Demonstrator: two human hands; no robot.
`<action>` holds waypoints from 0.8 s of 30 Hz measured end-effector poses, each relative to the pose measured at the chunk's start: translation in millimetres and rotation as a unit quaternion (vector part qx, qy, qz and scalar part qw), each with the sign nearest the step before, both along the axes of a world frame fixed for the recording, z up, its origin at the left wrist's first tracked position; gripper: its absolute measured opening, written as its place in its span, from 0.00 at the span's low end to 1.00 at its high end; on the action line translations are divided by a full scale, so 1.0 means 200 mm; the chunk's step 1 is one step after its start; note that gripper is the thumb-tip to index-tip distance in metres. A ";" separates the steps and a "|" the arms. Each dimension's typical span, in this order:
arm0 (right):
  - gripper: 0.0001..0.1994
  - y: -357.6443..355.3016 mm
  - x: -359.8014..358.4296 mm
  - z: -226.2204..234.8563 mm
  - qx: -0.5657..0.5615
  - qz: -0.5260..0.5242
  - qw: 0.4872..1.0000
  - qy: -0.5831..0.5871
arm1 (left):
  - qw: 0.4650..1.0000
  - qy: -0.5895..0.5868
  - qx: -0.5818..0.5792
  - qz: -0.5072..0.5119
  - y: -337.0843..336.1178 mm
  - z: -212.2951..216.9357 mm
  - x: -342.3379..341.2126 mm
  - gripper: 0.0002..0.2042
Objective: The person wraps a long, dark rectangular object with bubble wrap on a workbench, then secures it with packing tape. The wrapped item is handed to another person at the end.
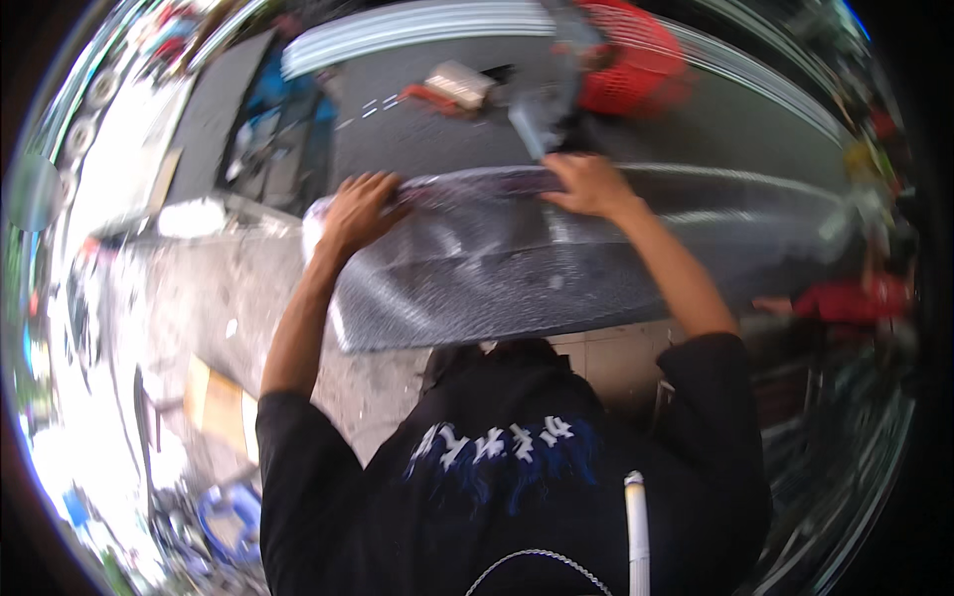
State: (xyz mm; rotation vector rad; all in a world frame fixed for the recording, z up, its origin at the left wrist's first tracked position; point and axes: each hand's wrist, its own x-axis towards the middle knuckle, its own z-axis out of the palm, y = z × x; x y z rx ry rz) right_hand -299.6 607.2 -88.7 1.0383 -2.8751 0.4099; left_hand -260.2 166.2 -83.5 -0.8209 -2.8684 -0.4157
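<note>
A long sheet of clear bubble wrap [497,283] lies over the near side of the dark work table, its front edge hanging toward my body. Along its far edge, my left hand [363,211] grips the folded plastic near the left end, fingers curled over it. Farther right on that same edge, my right hand [588,186] is closed on the wrap, thumb toward the middle. Between the hands the plastic bunches into a shiny roll; what lies under it is hard to make out. Just beyond my right hand sits a blurred grey flat-bladed object [532,124].
On the dark table [397,139] lies a tape dispenser [457,86] with a red handle. A red plastic basket [631,60] and silver metal strips [417,35] stand farther back. At right, a person in a red sleeve [845,298] reaches in. A blue basin [229,521] is at lower left.
</note>
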 end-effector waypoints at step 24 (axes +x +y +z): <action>0.37 0.30 0.31 -0.20 -0.016 -0.199 0.971 0.132 | 0.996 0.070 -0.045 0.013 0.05 -0.14 0.18 0.40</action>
